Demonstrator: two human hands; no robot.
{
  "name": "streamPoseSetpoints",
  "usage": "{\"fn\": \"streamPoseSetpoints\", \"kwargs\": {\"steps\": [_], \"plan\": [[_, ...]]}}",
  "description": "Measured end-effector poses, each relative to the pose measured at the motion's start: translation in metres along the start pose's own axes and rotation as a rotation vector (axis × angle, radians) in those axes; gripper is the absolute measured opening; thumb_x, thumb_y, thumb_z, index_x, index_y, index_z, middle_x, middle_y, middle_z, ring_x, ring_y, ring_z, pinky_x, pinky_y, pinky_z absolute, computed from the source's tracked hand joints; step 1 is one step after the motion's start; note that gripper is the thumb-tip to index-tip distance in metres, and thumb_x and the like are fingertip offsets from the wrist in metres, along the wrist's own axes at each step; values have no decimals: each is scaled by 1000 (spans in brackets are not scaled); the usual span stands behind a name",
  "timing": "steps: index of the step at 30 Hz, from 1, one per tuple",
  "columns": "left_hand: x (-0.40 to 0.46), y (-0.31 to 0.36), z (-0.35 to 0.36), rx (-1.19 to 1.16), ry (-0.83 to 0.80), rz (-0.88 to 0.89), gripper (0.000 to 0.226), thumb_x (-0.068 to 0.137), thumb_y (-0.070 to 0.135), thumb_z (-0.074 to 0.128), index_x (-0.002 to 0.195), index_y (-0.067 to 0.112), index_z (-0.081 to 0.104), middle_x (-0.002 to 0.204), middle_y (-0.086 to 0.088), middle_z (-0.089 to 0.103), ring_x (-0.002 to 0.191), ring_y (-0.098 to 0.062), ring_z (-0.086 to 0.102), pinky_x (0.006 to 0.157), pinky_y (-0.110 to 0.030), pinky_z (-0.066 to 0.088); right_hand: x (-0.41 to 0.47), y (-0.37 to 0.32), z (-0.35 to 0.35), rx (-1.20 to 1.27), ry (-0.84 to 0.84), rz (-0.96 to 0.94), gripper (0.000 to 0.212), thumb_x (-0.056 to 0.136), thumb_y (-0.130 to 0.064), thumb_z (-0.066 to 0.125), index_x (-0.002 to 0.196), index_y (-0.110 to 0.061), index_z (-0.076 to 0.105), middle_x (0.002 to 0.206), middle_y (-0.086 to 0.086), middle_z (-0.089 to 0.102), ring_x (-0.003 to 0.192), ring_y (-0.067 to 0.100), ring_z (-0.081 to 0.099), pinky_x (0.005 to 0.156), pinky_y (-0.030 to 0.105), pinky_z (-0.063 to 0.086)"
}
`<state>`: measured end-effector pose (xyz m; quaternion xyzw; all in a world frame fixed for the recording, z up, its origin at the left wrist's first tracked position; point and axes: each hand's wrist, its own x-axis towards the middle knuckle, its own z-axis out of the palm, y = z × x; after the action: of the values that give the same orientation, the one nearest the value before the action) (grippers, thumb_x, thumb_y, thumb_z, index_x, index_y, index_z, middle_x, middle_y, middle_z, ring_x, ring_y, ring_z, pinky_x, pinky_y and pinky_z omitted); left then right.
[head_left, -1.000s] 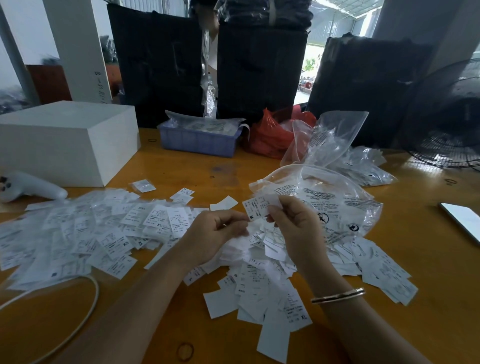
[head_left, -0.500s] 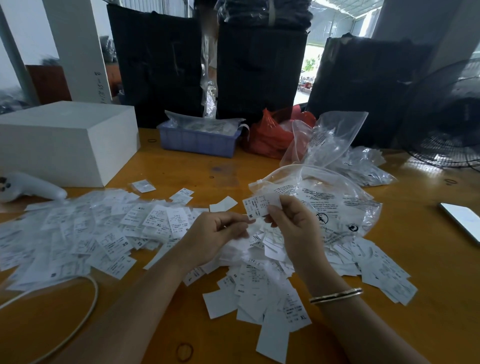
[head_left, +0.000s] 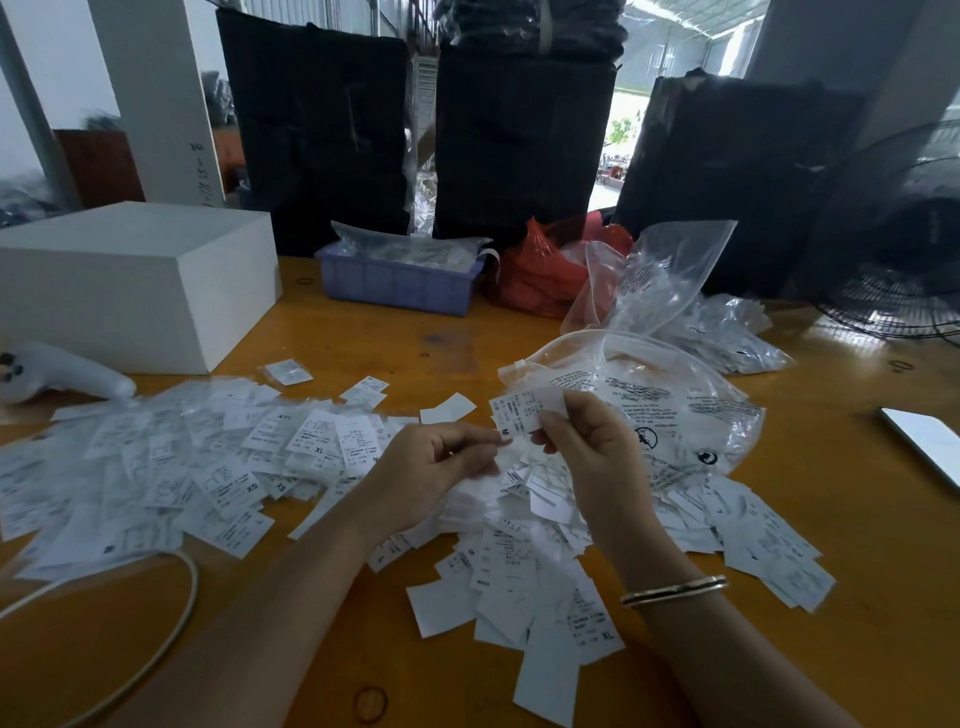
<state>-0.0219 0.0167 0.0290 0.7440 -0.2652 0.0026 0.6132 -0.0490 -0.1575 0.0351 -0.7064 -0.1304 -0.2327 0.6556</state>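
Observation:
Several white printed size labels lie scattered over an orange wooden table (head_left: 857, 597), in a wide spread on the left (head_left: 171, 467) and a heap (head_left: 524, 561) under my hands. My right hand (head_left: 587, 452) pinches a small label marked M (head_left: 514, 413) and holds it up above the heap. My left hand (head_left: 436, 467) hovers just left of it with fingers curled, its fingertips pinching white labels at the top of the heap. A clear printed plastic bag (head_left: 670, 410) lies right behind my right hand.
A white box (head_left: 130, 280) stands at the back left, with a white handheld tool (head_left: 57, 371) in front of it. A blue crate (head_left: 395, 278), a red bag (head_left: 540, 265), more clear bags (head_left: 722, 332), a fan (head_left: 904, 244), a phone (head_left: 924, 441) and a white cable (head_left: 156, 644) surround the work area.
Hardly anything moved. My right hand keeps the label raised, and my left hand's fingertips have crept slightly toward it.

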Motion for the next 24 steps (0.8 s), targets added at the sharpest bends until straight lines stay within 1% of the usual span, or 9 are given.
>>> {"fn": "streamPoseSetpoints", "kwargs": {"steps": [3,8,11,14,16,17,21,23,24], "plan": [[1,-3,-2,36,2,0,22,89,14,62,82,34,68,73,18,72,73,5,65,68,-5,45,-1,1,2,-6,-38,5,24,91,0,55,90,-22,65,80,-6,71,70,5,63,63,15,50],[0,-1,-3,54,-15,1,20,90,14,60,79,29,68,69,18,70,69,6,63,67,-5,43,-2,1,2,-4,-67,3,30,91,1,54,89,-27,65,80,-6,71,70,5,63,65,17,51],[1,-2,-2,28,-12,1,18,89,14,61,80,27,68,70,17,71,70,5,64,67,-6,44,-2,1,2,-22,-70,2,31,91,0,55,88,-29,65,80,-8,70,70,5,63,65,16,51],[2,-2,-3,-44,31,0,6,81,26,64,85,25,69,76,12,73,74,0,67,68,-10,48,-3,2,0,-85,-101,-8,31,90,0,56,90,-29,65,80,-11,70,71,4,63,66,17,51],[2,-4,-4,-76,53,10,19,75,32,65,92,24,68,79,12,73,77,-3,68,68,-13,50,-3,2,-1,-136,-122,-14,31,90,0,57,92,-30,65,80,-10,70,73,6,64,68,20,53],[3,-5,-4,-78,62,17,20,73,33,67,92,25,68,80,13,73,77,-3,68,68,-13,50,-2,2,-2,-155,-130,-15,31,89,0,57,92,-30,65,81,-10,70,74,8,64,69,22,53],[3,-8,-4,-44,95,34,15,69,38,69,83,32,68,76,14,71,72,-1,66,67,-13,51,-2,2,-3,-171,-141,-12,32,90,0,56,94,-31,64,82,-11,70,74,7,64,69,22,53],[4,-9,-4,-15,113,31,11,67,42,70,76,35,69,76,12,71,73,-4,66,69,-17,53,-3,2,-2,-154,-105,-6,30,90,-1,57,92,-29,64,78,-10,69,71,6,64,66,20,52],[4,-8,-5,-10,118,28,9,67,43,69,74,37,70,76,12,71,73,-4,66,70,-18,53,-2,1,-2,-133,-61,-1,26,90,-2,57,90,-27,64,75,-10,69,69,6,63,64,20,52]]}}
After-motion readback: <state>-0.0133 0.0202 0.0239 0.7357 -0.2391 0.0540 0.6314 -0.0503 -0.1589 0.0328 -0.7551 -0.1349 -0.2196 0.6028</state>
